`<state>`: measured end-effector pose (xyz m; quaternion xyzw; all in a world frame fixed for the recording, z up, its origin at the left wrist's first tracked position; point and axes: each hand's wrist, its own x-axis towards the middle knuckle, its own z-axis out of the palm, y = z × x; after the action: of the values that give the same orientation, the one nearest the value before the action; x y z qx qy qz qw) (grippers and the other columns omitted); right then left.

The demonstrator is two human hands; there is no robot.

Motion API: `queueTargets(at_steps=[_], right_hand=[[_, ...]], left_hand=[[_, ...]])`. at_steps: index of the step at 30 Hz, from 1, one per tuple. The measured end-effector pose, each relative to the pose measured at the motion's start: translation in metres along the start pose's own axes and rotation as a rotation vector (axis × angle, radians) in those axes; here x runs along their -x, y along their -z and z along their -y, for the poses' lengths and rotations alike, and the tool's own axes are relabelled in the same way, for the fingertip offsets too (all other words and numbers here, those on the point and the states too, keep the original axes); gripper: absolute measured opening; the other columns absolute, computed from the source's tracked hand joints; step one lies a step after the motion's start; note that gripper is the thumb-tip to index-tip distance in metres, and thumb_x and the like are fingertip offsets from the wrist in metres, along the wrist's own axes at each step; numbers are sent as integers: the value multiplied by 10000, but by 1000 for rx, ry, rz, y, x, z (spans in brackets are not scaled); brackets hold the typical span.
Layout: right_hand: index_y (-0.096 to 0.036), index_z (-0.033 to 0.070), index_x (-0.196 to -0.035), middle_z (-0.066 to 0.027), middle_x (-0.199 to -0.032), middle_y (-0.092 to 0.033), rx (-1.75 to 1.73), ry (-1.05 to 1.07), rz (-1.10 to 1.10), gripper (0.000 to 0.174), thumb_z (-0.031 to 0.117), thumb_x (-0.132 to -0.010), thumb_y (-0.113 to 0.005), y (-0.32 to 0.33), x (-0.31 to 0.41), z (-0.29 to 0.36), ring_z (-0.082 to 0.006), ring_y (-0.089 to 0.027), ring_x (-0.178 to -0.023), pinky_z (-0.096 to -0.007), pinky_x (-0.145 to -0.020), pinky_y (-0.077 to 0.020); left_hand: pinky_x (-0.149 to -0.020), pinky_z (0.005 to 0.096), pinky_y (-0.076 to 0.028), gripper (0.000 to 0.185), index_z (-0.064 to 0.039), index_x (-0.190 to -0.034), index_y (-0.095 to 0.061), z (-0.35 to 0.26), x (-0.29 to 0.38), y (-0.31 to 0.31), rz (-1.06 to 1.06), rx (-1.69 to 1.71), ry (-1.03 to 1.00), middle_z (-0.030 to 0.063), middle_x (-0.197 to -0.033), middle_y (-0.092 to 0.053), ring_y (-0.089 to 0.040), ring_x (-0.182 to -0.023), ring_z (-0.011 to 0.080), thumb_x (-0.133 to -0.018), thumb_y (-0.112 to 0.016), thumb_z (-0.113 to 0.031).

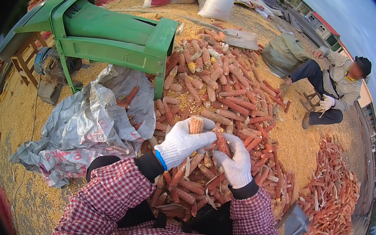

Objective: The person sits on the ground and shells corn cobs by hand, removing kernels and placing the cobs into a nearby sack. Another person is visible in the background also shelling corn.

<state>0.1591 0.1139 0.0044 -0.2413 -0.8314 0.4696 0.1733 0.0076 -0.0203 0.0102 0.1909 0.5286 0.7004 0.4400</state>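
Observation:
My left hand [185, 141], in a white knitted glove with a blue cuff edge, is closed around a pale corn cob [196, 125] whose end points up. Just to its right, my right hand [237, 161], gloved in white too, grips a redder corn cob [221, 141] between thumb and fingers. The two hands are close together, and the redder cob's upper end is near the left fingers. Below and beyond them spreads a large heap of reddish corn cobs [235, 102]. A few yellow kernels cling to one cob [191, 67] in the heap.
A green corn sheller [110, 32] stands at the left, above a crumpled woven sack [93, 124]. A shovel blade [241, 39] lies beyond the heap. At right sits a person [338, 82] near a full sack [282, 53]. Another cob pile [327, 203] and loose kernels [296, 147] cover the ground.

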Motion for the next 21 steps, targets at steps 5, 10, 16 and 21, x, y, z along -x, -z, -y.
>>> queueTargets(at_steps=[5, 10, 16, 21], right_hand=[[-608, 17, -1312, -146, -1212, -682, 380, 285, -107, 561, 119, -796, -804, 16, 5, -14, -270, -666, -1132, -368, -985, -513], [-569, -25, -1337, -131, -1080, -705, -14, -118, -48, 567, 164, -847, -783, 59, -1, -16, -229, -711, -929, -335, -841, -567], [-548, -47, -1345, -87, -1059, -686, -536, -234, -16, 438, 118, -956, -661, 66, 5, -14, -154, -687, -833, -301, -775, -571], [-622, -10, -1288, -41, -1122, -674, -437, -117, -217, 319, 125, -999, -618, 58, -7, -32, -117, -638, -972, -265, -833, -520]], left_hand=[[-684, 243, -573, 324, 5, -1182, -668, 12, -9, -17, 7, -142, -41, 38, -934, -689, -663, -775, 92, -902, -774, -118], [-736, 266, -573, 296, 15, -1161, -672, 9, -17, -21, -61, -44, -11, 53, -958, -698, -679, -791, 116, -883, -734, -64], [-769, 277, -568, 317, 13, -1183, -661, 25, -25, -16, -81, -144, -120, 53, -1003, -697, -677, -840, 120, -877, -724, -46], [-755, 268, -556, 318, -4, -1177, -668, 29, -21, -16, -113, -294, -123, 41, -999, -696, -667, -833, 112, -876, -749, -69]])
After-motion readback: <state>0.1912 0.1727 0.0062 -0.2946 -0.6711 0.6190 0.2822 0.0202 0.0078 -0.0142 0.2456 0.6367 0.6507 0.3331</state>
